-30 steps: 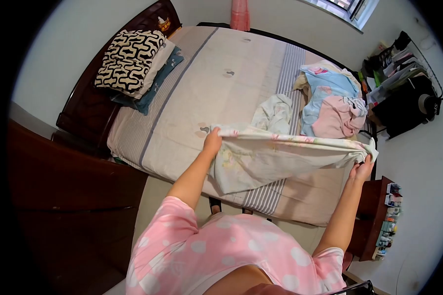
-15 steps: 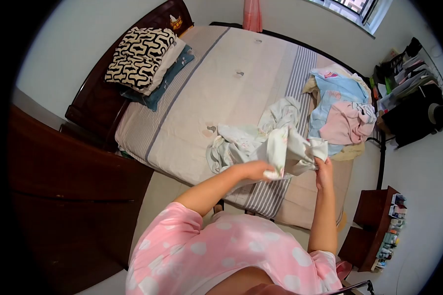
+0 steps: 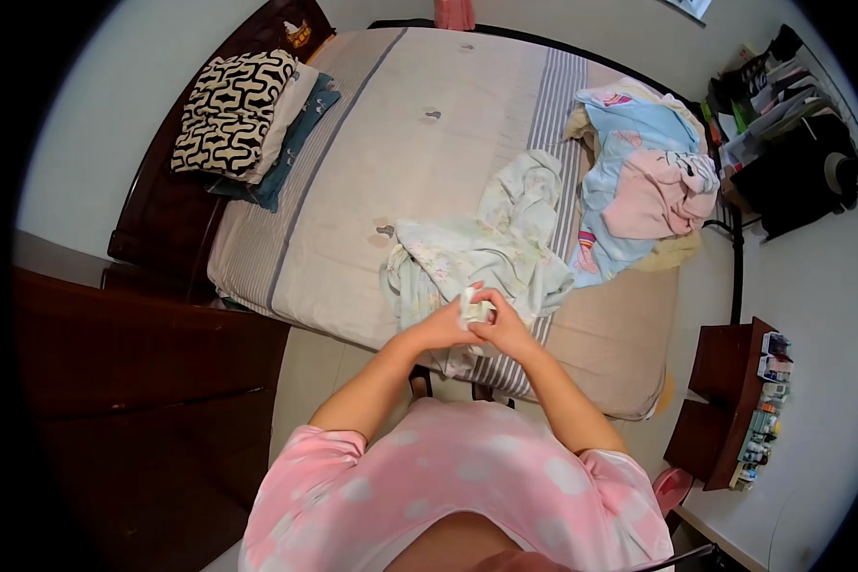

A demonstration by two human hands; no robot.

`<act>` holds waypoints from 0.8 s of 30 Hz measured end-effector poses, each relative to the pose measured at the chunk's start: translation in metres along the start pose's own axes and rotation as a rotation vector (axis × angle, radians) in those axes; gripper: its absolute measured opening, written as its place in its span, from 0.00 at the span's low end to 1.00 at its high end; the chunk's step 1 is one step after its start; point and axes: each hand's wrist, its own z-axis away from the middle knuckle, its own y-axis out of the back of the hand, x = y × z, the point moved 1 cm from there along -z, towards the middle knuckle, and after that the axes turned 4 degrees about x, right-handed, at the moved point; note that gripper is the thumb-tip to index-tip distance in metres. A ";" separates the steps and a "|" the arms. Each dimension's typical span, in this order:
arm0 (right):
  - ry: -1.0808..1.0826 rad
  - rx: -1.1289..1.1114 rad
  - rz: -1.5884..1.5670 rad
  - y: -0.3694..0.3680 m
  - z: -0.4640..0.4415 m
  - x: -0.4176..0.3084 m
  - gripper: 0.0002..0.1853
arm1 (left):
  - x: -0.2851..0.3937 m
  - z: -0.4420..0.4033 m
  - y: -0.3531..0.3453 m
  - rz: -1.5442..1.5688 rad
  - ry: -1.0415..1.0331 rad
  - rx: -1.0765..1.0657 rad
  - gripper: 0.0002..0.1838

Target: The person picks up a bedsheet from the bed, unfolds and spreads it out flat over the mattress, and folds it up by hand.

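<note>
A pale green-white garment with a small floral print (image 3: 486, 253) lies crumpled on the near side of the bed; its exact kind is hard to make out. My left hand (image 3: 439, 326) and my right hand (image 3: 505, 332) meet at its near edge. Both have their fingers closed on a bunched bit of the same cloth, which shows white between them. Part of the garment hangs below the hands at the mattress edge.
The bed (image 3: 353, 191) has a striped sheet. Folded bedding with a black-and-cream pattern (image 3: 229, 110) is stacked by the headboard. Blue clothes (image 3: 639, 129) and a pink garment (image 3: 653, 195) lie at the right. A dark wooden cabinet (image 3: 143, 400) stands at left, a shelf (image 3: 725, 400) at right.
My hands have come together from a wide hold, the right moving left. The raised part of the garment has dropped and spread onto the bed. The view has shifted slightly.
</note>
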 end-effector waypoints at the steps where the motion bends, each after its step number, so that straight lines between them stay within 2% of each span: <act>1: 0.014 -0.038 -0.112 -0.006 -0.007 0.009 0.32 | -0.010 0.007 0.010 -0.030 0.056 0.056 0.39; 2: 0.069 -0.049 -0.063 -0.011 -0.012 0.018 0.33 | -0.020 0.016 0.020 -0.060 0.113 0.113 0.34; 4: 0.175 -0.074 0.033 -0.024 -0.016 0.026 0.36 | -0.027 0.041 0.035 0.197 0.239 0.223 0.22; 5: 0.281 -0.115 0.112 -0.029 -0.019 0.030 0.33 | -0.027 0.055 0.043 0.243 0.257 0.225 0.21; 8: 0.422 -0.291 0.686 -0.043 -0.038 0.044 0.27 | -0.019 0.100 0.070 0.305 0.279 0.325 0.19; 9: 0.416 -0.329 0.839 -0.048 -0.049 0.056 0.22 | -0.022 0.116 0.078 0.397 0.223 0.475 0.16; 12: 0.298 -0.545 1.221 -0.046 -0.075 0.082 0.20 | -0.016 0.169 0.118 0.826 -0.040 0.869 0.07; 14: 0.159 -0.623 1.526 -0.030 -0.085 0.095 0.17 | -0.002 0.206 0.147 0.975 -0.141 1.206 0.05; 16: 0.009 -0.533 1.639 0.001 -0.099 0.141 0.14 | -0.005 0.248 0.176 0.981 -0.392 1.329 0.06; 18: -0.087 -0.365 1.620 0.034 -0.099 0.150 0.12 | -0.051 0.301 0.213 0.906 -0.663 0.971 0.09; 19: -0.016 -0.254 1.618 0.045 -0.091 0.142 0.12 | -0.064 0.315 0.219 0.897 -0.650 1.042 0.09; 22: 0.192 0.168 1.594 0.067 -0.081 0.130 0.11 | -0.077 0.305 0.211 0.927 -0.395 1.490 0.10; 24: 0.293 0.419 1.516 0.067 -0.083 0.124 0.11 | -0.094 0.290 0.209 1.011 -0.312 1.547 0.13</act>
